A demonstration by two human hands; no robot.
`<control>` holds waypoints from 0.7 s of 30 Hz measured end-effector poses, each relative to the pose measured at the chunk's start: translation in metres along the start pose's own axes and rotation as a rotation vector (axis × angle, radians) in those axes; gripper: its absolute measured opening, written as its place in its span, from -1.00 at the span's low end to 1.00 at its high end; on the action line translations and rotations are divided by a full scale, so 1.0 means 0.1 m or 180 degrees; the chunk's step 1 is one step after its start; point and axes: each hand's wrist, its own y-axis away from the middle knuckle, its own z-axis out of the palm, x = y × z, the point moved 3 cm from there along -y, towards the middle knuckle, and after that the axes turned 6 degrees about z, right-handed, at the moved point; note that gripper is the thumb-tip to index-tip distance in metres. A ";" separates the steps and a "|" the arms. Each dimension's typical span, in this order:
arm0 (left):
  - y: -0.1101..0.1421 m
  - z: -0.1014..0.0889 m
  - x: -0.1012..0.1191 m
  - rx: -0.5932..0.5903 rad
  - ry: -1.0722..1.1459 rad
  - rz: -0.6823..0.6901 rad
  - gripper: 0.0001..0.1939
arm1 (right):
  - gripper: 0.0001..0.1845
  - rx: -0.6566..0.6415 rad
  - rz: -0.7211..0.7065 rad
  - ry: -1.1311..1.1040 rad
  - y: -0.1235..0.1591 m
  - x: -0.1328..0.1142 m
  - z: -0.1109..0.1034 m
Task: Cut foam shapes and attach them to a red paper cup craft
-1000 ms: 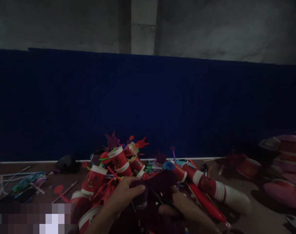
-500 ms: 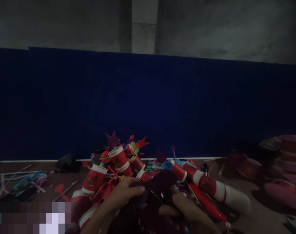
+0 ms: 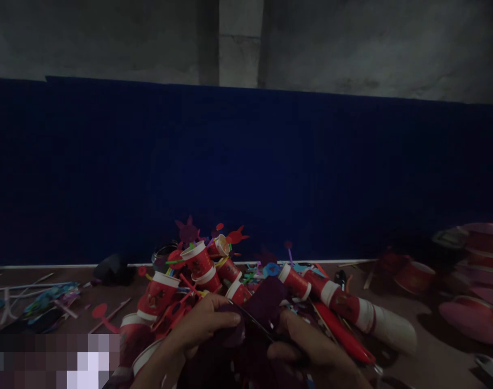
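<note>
In the lower middle, my left hand [image 3: 200, 327] pinches a dark purple sheet [image 3: 268, 297] between thumb and fingers. My right hand [image 3: 305, 343] is closed around the dark handles of a pair of scissors [image 3: 257, 323]. Their thin blades point up and left across the sheet, close to my left thumb. Shadow hides much of the handles and the lower part of the sheet. Just beyond my hands lie red paper cups [image 3: 200, 260] with white rims, several holding coloured straws and cut-out shapes such as a purple animal head [image 3: 188, 232].
A row of nested cups [image 3: 354, 313] and a red tube-like object [image 3: 341, 332] lie to the right. Coloured strips and sticks [image 3: 47, 300] litter the left side. Stacked red and pink containers [image 3: 484, 270] stand far right. A blue panel [image 3: 246, 173] rises behind the table [image 3: 441, 359].
The scissor blades have shifted up and left across the purple sheet. The sheet's upper part has moved slightly left, and my right hand has come a little nearer my left.
</note>
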 end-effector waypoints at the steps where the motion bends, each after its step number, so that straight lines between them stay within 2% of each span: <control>1: 0.00 0.00 0.00 -0.0004 0.0004 -0.0010 -0.80 | -0.49 -0.0047 0.0112 -0.0069 -0.01 0.02 0.00; 6: -0.01 -0.02 -0.03 0.0024 0.0023 -0.0109 -0.79 | -0.48 -0.0020 0.0151 -0.0303 -0.05 0.07 0.00; 10: -0.01 -0.02 -0.03 -0.0206 -0.0084 -0.0079 -0.80 | -0.51 0.0142 0.0273 -0.0249 -0.01 0.05 -0.02; 16: 0.04 0.02 0.01 -0.0457 -0.0154 -0.0325 -0.85 | -0.62 -0.0096 0.0187 0.0097 0.08 -0.03 -0.08; 21: 0.10 0.09 0.07 -0.0663 -0.0001 -0.0283 -0.89 | -0.62 -0.0156 0.0114 0.0035 0.13 0.00 -0.12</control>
